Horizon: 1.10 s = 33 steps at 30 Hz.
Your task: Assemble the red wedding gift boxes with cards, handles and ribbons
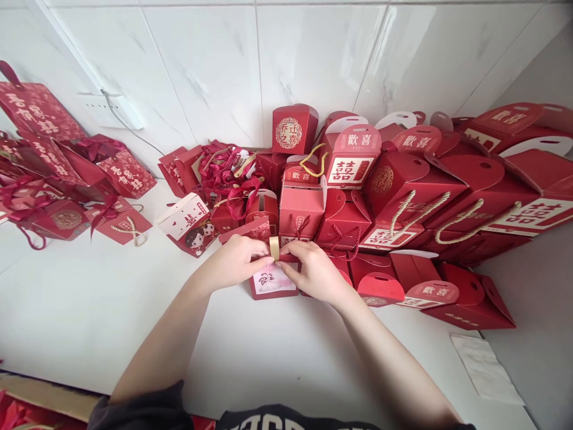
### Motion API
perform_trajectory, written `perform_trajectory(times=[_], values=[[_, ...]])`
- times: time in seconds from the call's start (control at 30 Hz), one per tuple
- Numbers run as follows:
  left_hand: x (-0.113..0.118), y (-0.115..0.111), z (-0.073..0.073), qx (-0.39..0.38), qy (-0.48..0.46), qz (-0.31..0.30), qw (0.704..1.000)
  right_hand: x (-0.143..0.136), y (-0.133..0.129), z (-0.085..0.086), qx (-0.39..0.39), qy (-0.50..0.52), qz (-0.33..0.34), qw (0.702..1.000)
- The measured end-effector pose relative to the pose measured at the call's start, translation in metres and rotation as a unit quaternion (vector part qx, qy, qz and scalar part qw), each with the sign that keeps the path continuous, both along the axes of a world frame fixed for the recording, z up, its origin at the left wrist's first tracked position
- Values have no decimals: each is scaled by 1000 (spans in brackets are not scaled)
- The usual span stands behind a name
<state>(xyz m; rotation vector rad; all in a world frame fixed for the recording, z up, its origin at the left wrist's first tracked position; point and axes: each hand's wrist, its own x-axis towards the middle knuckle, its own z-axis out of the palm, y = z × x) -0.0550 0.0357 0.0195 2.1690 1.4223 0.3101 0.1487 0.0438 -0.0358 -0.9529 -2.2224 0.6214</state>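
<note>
A small red gift box point(274, 285) with a pale pink front panel and a drawn figure in a wide dress stands upright on the white table. A gold ribbon loop point(274, 248) rises from its top edge. My left hand point(233, 260) pinches the top of the box left of the ribbon, thumb and fingers together. From the other side my right hand point(313, 272) grips the same top edge, its thumb on the front. Both sets of fingers partly hide the upper part of the box. Left of my left hand lies a red and white card-like box point(190, 226) with cartoon figures.
Red gift boxes point(416, 179), many with rope handles, are stacked at the right against the tiled wall point(215, 65). Boxes tied with dark red ribbons point(67, 215) crowd the left. A cable runs from a wall socket point(110, 111). White paper point(486, 365) lies at the right edge.
</note>
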Motion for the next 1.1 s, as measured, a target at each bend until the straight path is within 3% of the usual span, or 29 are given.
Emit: perform_trajectory(times=[0.27,0.63,1.1], values=[[1,0,0,-3,6,-11,1000,-3,-1,-4,25,-22,-24,999],[1,-2,1,33,24,-57,998,2,-1,3,-52,58,38,996],[4,-2,5,19,11,-53,998,1,-3,3,-84,60,49,993]])
